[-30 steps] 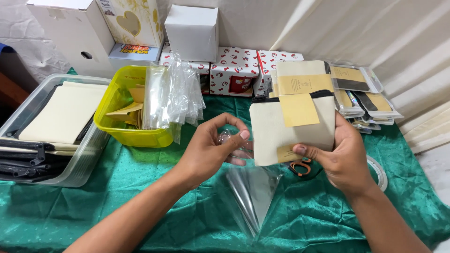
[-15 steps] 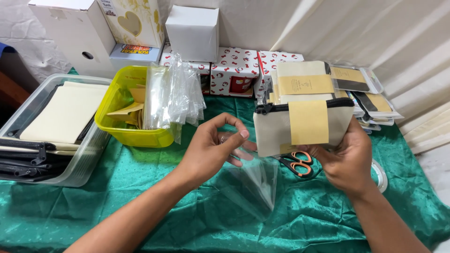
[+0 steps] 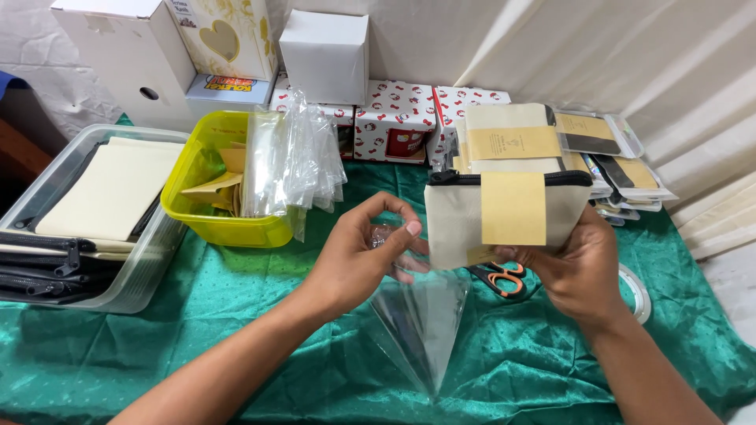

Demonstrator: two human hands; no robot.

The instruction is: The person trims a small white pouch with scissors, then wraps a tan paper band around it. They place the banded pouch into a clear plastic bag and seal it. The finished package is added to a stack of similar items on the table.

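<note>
Fingertips of left hand (image 3: pixel 358 256) pinch the top edge of a clear plastic sleeve (image 3: pixel 421 323), which hangs down twd the green cloth (image 3: pixel 236 346) w/ its lower corner pointing at the near edge. Right hand (image 3: pixel 579 267) grips a cream zip pouch (image 3: pixel 504 216) from below and behind, thumb on its lower front; pouch upright, black zip on top, tan paper band round its middle. Pouch sits just right of the sleeve's mouth, bottom left corner v. close to left fingers; touching or not, can't tell. Under the pouch, orange-handled scissors (image 3: pixel 496 279) lie on the cloth. Behind: stack of banded pouches (image 3: pixel 508 138), packed ones (image 3: pixel 606 157) to the right. Left side: yellow tub (image 3: pixel 213 220) w/ spare clear sleeves (image 3: pixel 291 161), then clear bin (image 3: pixel 118 275) of more pouches.
</note>
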